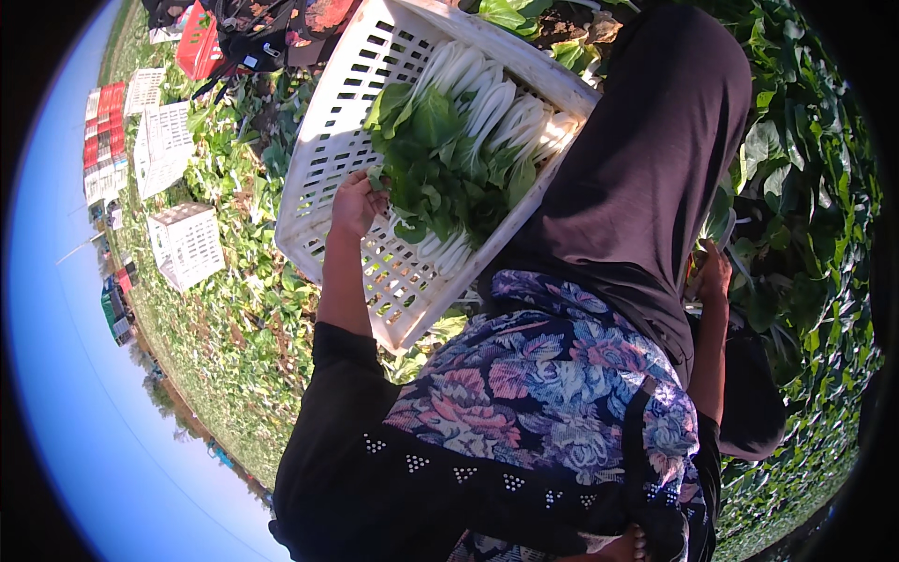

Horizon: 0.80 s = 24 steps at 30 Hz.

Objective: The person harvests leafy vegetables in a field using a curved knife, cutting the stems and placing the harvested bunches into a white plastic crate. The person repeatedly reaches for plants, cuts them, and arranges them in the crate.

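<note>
A white perforated plastic crate (319, 168) stands tilted before me, holding bunches of leafy greens (435, 147) with thick white stalks, laid in rows. At the leaves' left edge, inside the crate, my left hand (358, 204) has its fingers curled on a green leaf. Beyond my raised knee, my right hand (713, 270) is closed around a small object with a red-orange part, mostly hidden by the fingers. Growing leafy plants (762, 232) surround that hand, and a pale curved stalk or blade shows just above it.
My dark-trousered leg (632, 154) lies between crate and right hand. At upper left are a red crate (197, 46), several white crates (186, 246), a stack of red and white crates (105, 140), and another person's dark, patterned clothing (281, 35). Leaves litter the ground.
</note>
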Motion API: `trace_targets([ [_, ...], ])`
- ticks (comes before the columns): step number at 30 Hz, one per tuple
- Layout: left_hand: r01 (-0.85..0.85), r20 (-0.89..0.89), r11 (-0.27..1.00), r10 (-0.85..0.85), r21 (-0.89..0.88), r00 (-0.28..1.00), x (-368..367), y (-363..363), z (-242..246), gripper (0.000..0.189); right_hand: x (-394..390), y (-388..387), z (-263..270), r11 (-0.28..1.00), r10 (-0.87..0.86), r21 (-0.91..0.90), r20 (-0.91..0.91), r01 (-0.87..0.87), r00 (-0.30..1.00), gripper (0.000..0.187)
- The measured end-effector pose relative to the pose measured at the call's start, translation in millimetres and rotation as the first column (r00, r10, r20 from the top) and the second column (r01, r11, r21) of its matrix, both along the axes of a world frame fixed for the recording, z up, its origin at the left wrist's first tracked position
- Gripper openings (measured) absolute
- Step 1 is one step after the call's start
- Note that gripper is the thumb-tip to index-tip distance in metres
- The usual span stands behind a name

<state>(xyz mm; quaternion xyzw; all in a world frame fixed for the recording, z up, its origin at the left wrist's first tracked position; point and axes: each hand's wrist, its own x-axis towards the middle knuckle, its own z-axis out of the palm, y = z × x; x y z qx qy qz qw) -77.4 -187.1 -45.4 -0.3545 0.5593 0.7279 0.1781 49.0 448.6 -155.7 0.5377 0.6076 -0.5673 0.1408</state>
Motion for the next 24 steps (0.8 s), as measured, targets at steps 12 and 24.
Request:
trace_targets([
  [12,0.429,-0.525,0.899,-0.407,-0.086,0.748,-141,138,101,0.023,-5,-13,6,0.997,-0.054,-0.065,-0.060,0.050,0.997,0.020],
  [24,0.503,-0.498,0.597,-0.801,-0.625,0.331,-198,305,181,0.035,-13,3,11,0.948,-0.311,-0.032,-0.298,0.317,0.902,0.027],
])
